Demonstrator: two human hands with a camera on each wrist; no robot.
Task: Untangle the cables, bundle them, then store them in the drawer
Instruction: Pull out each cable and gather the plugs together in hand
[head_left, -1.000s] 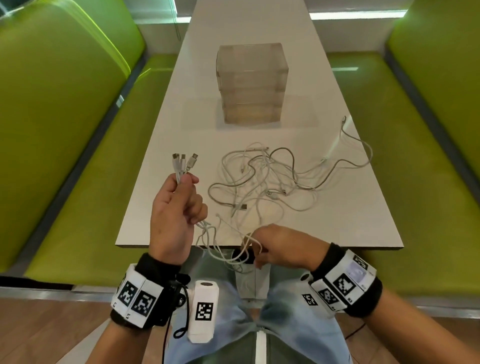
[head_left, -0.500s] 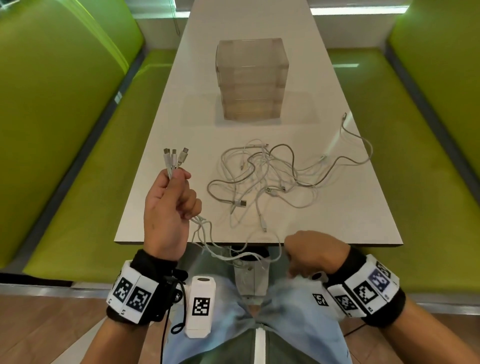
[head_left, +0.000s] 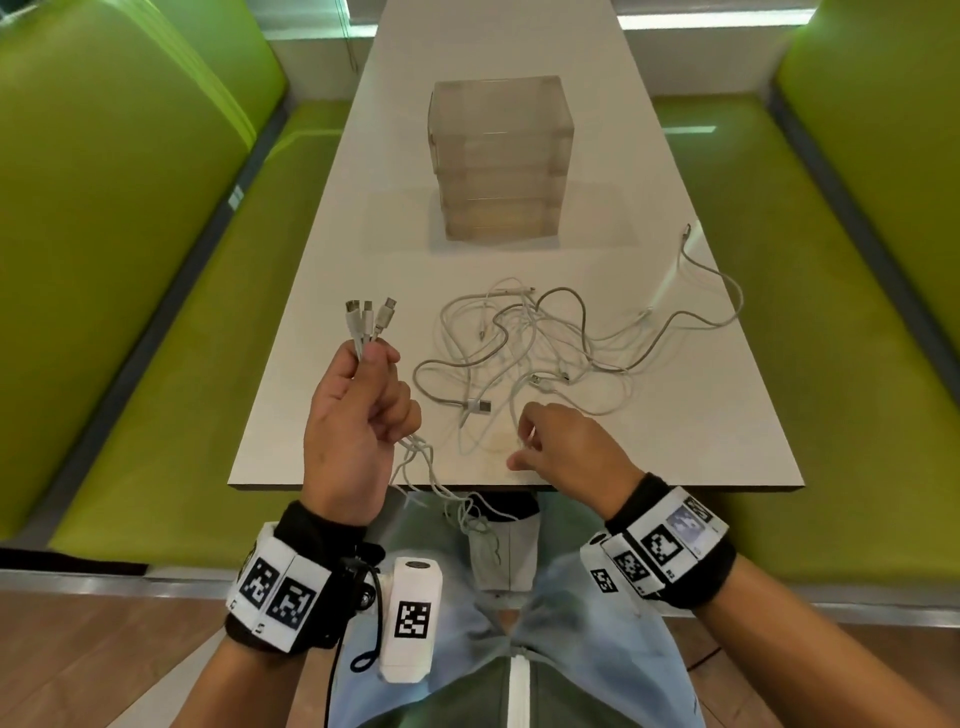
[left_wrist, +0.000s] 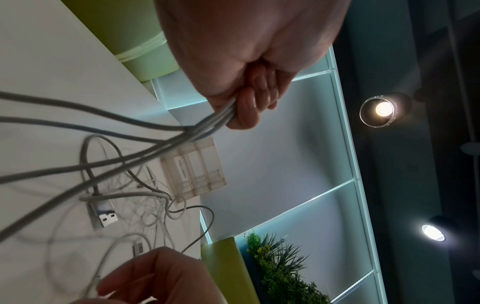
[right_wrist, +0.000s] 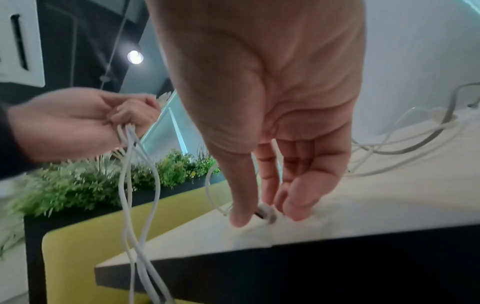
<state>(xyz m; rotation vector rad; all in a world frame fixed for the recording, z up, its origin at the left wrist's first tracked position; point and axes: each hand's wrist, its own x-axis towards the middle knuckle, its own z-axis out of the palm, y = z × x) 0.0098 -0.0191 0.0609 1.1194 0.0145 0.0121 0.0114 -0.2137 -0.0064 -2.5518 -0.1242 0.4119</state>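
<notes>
My left hand (head_left: 374, 364) is raised over the table's front left and grips several white cables (head_left: 369, 322), their plugs sticking up above the fist. Their loose lengths (head_left: 436, 488) trail down over the table edge to my lap. My right hand (head_left: 522, 447) reaches down to the table near its front edge. In the right wrist view its thumb and fingers (right_wrist: 296, 207) stand nearly straight on either side of a small cable plug (right_wrist: 267, 215). A tangle of white and grey cables (head_left: 545, 353) lies mid-table. The translucent drawer unit (head_left: 498, 156) stands behind it, all drawers closed.
The narrow white table (head_left: 701, 447) runs away from me between two green benches (head_left: 156, 312). A grey USB plug (head_left: 480, 406) lies at the near side of the tangle. One cable end (head_left: 685, 234) stretches towards the table's right edge.
My right hand has come up from below the table edge onto the tabletop by the tangle. The left hand keeps hold of its cables and has barely moved.
</notes>
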